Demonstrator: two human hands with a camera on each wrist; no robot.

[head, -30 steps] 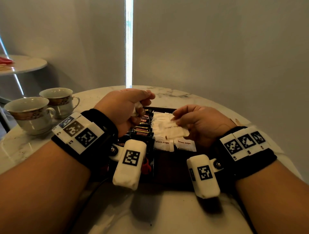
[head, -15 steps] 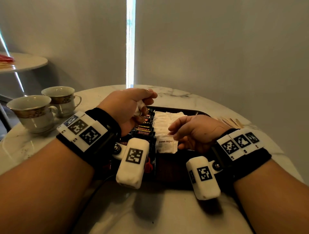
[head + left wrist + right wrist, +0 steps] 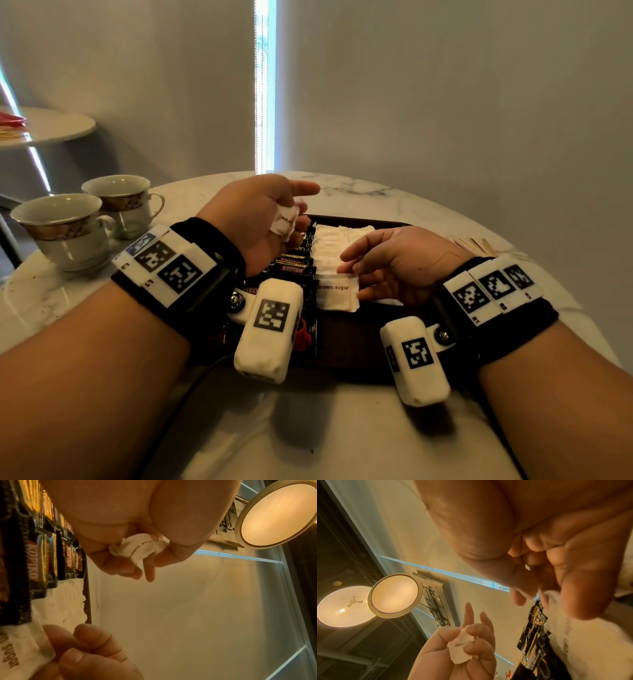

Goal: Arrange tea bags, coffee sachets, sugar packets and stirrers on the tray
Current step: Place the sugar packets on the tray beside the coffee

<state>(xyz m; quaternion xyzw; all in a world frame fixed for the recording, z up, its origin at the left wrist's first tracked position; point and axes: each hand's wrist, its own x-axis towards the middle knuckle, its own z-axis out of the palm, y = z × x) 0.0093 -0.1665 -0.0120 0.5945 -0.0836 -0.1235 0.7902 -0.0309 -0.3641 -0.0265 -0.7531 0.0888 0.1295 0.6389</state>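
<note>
My left hand (image 3: pixel 294 212) hovers over the far left of the dark tray (image 3: pixel 342 346) and grips a crumpled white brown sugar packet (image 3: pixel 284 222), also seen in the left wrist view (image 3: pixel 137 547); its index finger sticks out. A column of black Kopiko coffee sachets (image 3: pixel 294 267) lies on the tray's left side. Beside it runs a row of white sugar packets (image 3: pixel 332 240). My right hand (image 3: pixel 352 274) hangs over the row's near end with loose fingers, holding nothing, its fingertips at the edge of the nearest brown sugar packet (image 3: pixel 337 294). Wooden stirrers (image 3: pixel 474 244) lie on the table beyond the right wrist.
Two teacups (image 3: pixel 65 226) stand at the left of the round marble table (image 3: pixel 342 428). A second small table (image 3: pixel 48 126) is at the far left. A grey wall rises close behind the table.
My right hand drew back from the far packets to the near end of the row and its fingers loosened. My left hand kept hold of its packet and stretched out its index finger.
</note>
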